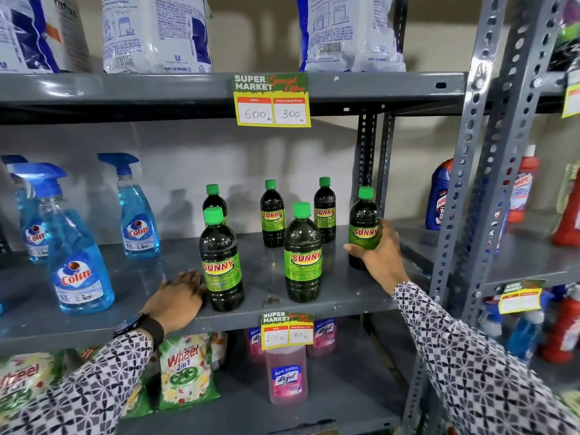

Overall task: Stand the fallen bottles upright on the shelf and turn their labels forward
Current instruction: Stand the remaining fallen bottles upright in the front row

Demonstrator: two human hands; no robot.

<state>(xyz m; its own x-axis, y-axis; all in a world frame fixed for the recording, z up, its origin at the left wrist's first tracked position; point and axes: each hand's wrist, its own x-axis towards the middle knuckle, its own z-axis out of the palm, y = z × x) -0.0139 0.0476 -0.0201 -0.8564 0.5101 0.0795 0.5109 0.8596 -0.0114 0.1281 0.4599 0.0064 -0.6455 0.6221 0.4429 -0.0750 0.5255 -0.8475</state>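
While the left hand (179, 295) lies flat, the right hand (378, 257) holds an upright bottle (364, 227)

Green-capped dark bottles (302, 255), grey shelf (131, 274)

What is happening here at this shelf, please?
A person is tidying the dark Sunny bottles on the middle shelf. The right hand grips the rightmost bottle, which stands upright with its label forward. The left hand rests flat on the shelf, touching the front-left bottle. All six green-capped bottles stand upright; the back-left bottle has its label hidden behind the one in front.
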